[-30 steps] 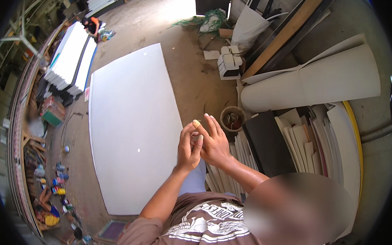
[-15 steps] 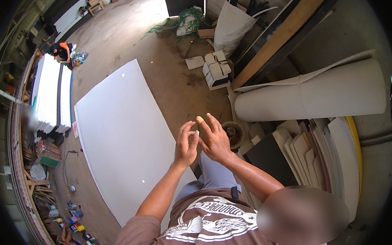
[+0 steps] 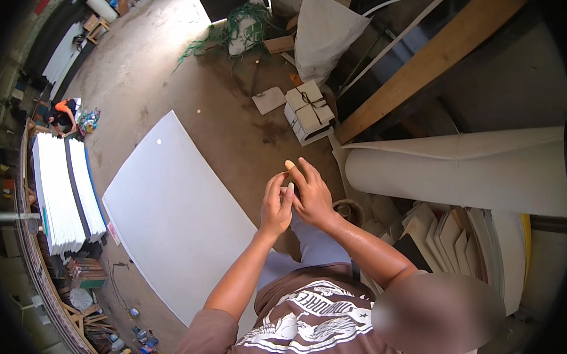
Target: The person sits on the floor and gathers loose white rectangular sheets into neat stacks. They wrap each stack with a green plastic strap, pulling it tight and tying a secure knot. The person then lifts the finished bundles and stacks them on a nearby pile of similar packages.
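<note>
My left hand and my right hand are raised together in front of my body, touching each other. The left fingers are curled, their tips close to the right index finger, and the thumb points up. My right hand's fingers are stretched out and apart. A pale yellowish covering wraps the tip of the right index finger. A small dark patch shows between the two hands; whether it is a held object or shadow I cannot make out. To the left of my hands a large white sheet lies on the floor.
A thick off-white roll lies at the right, above upright board offcuts. Ahead are a tied stack of white pieces, a white sack and green strapping. A person in orange bends near stacked white sheets.
My view has turned and shifted, so the surroundings sit differently. My hands stay together, with the left thumb slightly higher and nearer the right hand.
</note>
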{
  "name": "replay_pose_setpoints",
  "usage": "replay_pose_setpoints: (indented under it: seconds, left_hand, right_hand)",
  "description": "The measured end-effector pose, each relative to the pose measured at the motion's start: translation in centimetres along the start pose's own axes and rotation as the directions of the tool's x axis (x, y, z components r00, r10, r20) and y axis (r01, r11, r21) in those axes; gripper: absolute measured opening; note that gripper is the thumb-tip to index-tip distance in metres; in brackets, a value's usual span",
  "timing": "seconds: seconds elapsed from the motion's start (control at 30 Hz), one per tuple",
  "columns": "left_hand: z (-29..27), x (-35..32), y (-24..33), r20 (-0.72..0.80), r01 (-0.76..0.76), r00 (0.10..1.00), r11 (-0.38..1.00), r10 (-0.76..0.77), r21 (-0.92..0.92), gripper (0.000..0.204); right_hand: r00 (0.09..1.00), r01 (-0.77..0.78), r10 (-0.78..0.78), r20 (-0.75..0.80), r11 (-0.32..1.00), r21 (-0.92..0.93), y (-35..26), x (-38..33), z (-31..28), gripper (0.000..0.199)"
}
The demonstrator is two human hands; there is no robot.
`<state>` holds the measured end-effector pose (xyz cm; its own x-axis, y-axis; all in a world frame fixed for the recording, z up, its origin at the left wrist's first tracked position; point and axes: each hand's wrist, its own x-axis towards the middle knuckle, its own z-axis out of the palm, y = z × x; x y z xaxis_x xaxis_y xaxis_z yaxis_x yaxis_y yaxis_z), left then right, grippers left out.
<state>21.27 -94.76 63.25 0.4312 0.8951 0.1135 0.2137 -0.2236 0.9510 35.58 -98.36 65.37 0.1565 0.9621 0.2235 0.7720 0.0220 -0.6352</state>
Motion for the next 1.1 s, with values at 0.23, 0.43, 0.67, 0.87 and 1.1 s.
replay_pose_setpoints:
  seconds: [0.23,0.43,0.67,0.87,1.1]
  left_hand:
    - [0.8,11.6,-2.8,0.084,0.176,0.981,0.984,-0.173,-0.03,0.044]
    - [2.9,19.9,-8.8,0.165,0.248,0.957,0.968,-0.239,-0.036,0.046]
    - [8.3,30.6,-17.3,0.245,0.282,0.915,0.942,-0.321,0.18,0.048]
    - [13.3,35.8,-25.8,0.264,0.476,0.81,0.85,-0.523,0.225,0.057]
    - [19.4,37.9,-37.0,0.191,0.626,0.727,0.751,-0.66,0.21,0.055]
  right_hand:
    - [0.989,-0.125,0.126,0.071,0.992,-0.013,5.6,10.0,1.1,0.065]
    - [0.953,-0.301,0.3,0.048,0.954,-0.004,11.9,15.5,3.9,0.057]
    - [0.784,-0.613,0.61,0.117,0.79,-0.008,22.7,20.5,8.1,0.049]
    - [0.559,-0.783,0.775,0.294,0.61,-0.12,35.3,24.9,15.1,0.048]
    - [0.569,-0.637,0.785,0.244,0.609,-0.472,50.5,26.3,28.1,0.043]
